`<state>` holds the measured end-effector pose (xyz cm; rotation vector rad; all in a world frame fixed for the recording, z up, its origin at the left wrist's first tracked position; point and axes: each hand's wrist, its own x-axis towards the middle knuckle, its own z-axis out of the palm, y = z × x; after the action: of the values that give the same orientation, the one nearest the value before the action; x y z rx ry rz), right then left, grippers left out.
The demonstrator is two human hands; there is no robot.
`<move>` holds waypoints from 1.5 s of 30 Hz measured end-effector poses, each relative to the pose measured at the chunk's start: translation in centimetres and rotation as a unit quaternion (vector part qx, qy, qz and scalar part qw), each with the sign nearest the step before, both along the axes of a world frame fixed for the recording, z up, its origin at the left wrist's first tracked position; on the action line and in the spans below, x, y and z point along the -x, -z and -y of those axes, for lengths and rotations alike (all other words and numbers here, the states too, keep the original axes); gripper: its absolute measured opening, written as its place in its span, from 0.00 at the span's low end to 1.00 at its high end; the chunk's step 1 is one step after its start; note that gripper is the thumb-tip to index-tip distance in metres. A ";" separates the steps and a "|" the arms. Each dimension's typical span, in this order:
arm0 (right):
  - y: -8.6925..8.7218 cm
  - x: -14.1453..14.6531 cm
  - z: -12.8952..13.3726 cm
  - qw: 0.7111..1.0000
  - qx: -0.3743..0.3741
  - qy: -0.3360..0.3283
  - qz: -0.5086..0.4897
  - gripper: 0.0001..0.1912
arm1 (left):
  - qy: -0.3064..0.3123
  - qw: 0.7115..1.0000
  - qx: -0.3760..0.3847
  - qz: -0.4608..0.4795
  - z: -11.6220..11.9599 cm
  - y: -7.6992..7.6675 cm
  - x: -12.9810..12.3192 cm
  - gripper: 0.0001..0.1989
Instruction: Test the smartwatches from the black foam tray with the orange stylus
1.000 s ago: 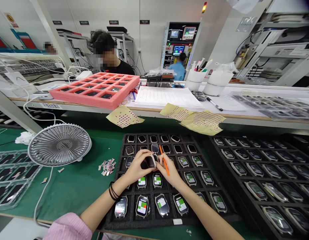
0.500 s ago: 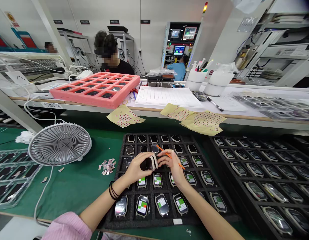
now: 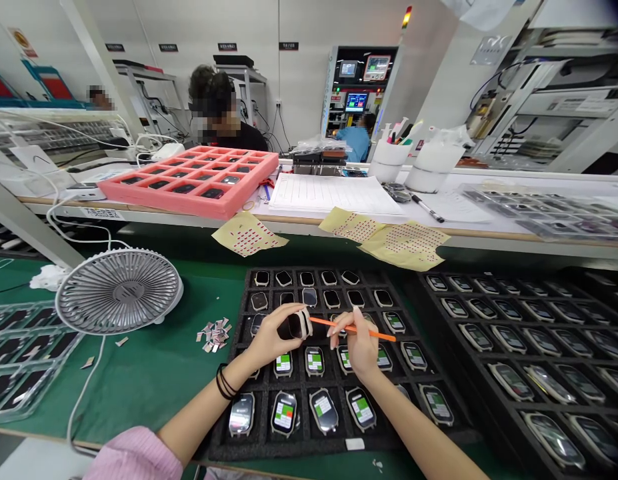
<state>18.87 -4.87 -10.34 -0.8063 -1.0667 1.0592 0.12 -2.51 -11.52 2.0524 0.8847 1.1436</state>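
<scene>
Left hand [image 3: 269, 337], clenched around a smartwatch body [image 3: 295, 325], gripped at its side and raised just above the tray, apparently to leave its dark face open to view. Right hand [image 3: 357, 347], beside it and not touching it, grasping a slim orange pick [image 3: 353, 328], the tip pointed toward the smartwatch body and the far end out over the tray. Hair ties [image 3: 223, 382] around the left wrist. Pink sleeve [image 3: 133, 461] at the lower left.

Directly beneath the hands, a black foam tray [image 3: 289, 453] near the bench's front edge, with smartwatch units [image 3: 314, 361] seated singly in separate recesses, apparently to keep them apart. Front rows carrying green-and-white labels; back rows dark. A second black tray [image 3: 509, 320] just right of it, similarly filled.

Left of the first tray, on a green bench mat [image 3: 153, 393], a small pile of label scraps [image 3: 215, 333], a grey desk fan [image 3: 119, 290] and clear plastic trays [image 3: 23, 360] at the left edge.

Along the raised rear bench [image 3: 299, 220], yellow sheets of red dots [image 3: 249, 235] over its edge, a pink foam tray [image 3: 189, 200], a ruled form [image 3: 333, 195] and a black marker [image 3: 427, 208]. Beyond, a co-worker [image 3: 239, 137] in black and a test machine [image 3: 359, 87] with lit screens.
</scene>
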 end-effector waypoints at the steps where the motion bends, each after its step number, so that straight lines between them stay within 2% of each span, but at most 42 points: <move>1: 0.0 0.0 0.0 1.000 0.000 0.002 -0.004 0.29 | 0.000 1.000 -0.001 0.000 0.0 0.0 0.0 0.29; 7: 0.1 -0.1 0.0 1.000 0.003 0.016 -0.006 0.30 | -0.005 1.000 -0.006 -0.002 -0.1 0.1 0.1 0.29; 17: 0.6 0.0 0.1 0.999 -0.047 0.026 -0.009 0.29 | -0.008 1.000 -0.008 -0.012 0.0 0.0 0.1 0.31; 24: 0.4 0.2 0.4 0.999 -0.050 -0.010 -0.015 0.29 | -0.004 1.000 0.000 -0.009 0.0 -0.1 -0.1 0.31; 29: 0.4 0.3 0.4 0.998 -0.057 -0.013 0.001 0.28 | 0.004 1.000 0.006 -0.006 0.1 -0.1 0.0 0.31; 35: 0.2 0.3 0.4 0.998 -0.054 -0.008 -0.033 0.28 | -0.001 1.000 0.007 -0.008 0.1 -0.1 -0.1 0.31; 45: 0.4 0.5 0.5 0.998 -0.057 -0.014 0.002 0.29 | -0.013 1.000 0.000 -0.023 0.1 0.1 -0.1 0.31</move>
<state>18.34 -5.33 -10.73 -0.7036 -1.1341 1.0117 0.20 -2.62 -11.57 2.0795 0.9373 1.1139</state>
